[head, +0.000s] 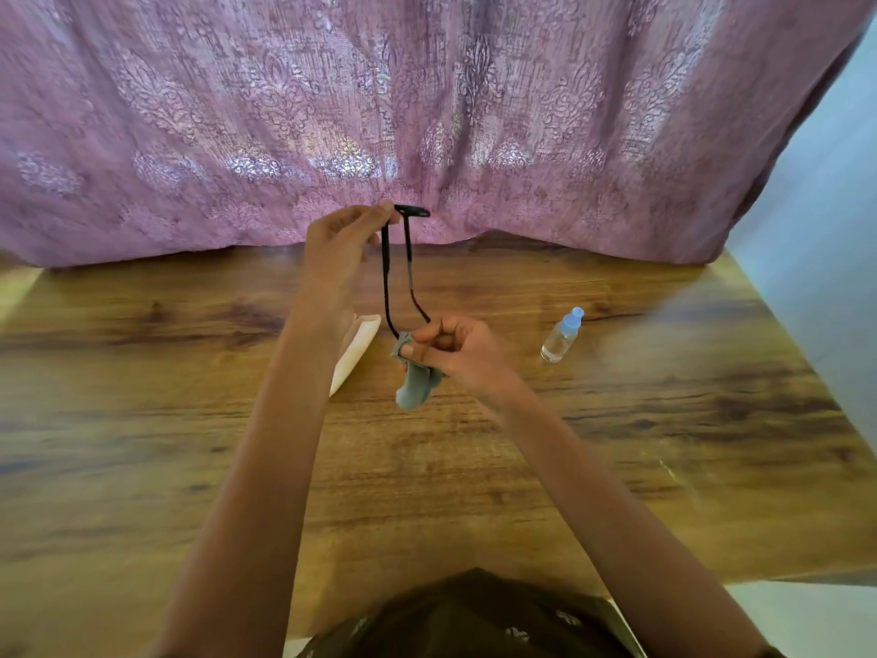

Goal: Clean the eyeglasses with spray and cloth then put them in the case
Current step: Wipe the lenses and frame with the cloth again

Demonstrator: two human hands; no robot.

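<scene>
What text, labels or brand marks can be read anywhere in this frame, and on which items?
None can be read.
Spray bottle: clear, no label visible.
Case: plain white, no mark visible.
Eyeglasses: any print on the black temples is too small to tell.
Cloth: plain grey.

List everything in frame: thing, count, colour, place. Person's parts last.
eyeglasses: 1, black frame, held up above the table, front end away from the camera, temple arms pointing back toward the person
cleaning cloth: 1, grey-blue, bunched in the right hand, wrapped on a temple tip
spray bottle: 1, clear with light blue cap, on the table right of the hands
glasses case: 1, white/cream, on the table, partly hidden behind the left forearm
table: 1, brown wood grain, fills the lower frame
curtain: 1, pink patterned, behind the table
wall: pale blue, far right
dark garment: bottom centre, on the person
left hand: 1, grip pinching the frame's front end
right hand: 1, grip closed on the cloth
</scene>
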